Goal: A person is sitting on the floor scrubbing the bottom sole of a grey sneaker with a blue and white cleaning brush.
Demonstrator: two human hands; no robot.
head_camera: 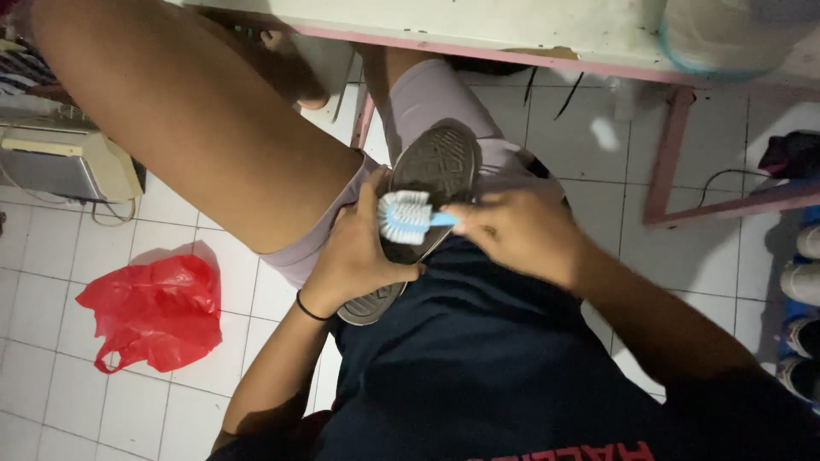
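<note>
Left hand (354, 256) is clamped around the shoe (423, 205), sole-up on the lap so the tread faces the bristles. Right hand (521, 230) has its grip closed on the blue-and-white brush (408, 218), resting on the sole. Red plastic bag (154, 312) lies on the tiled floor.

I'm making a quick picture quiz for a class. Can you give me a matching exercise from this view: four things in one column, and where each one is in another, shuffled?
Things:
1. shoe
2. brush
3. red plastic bag
4. black band

Places:
A. lying on the white tiled floor
B. around the wrist of the left hand
C. sole up on the lap, gripped by the left hand
D. in the right hand, bristles against the sole

Pairs: 1-C, 2-D, 3-A, 4-B
</note>
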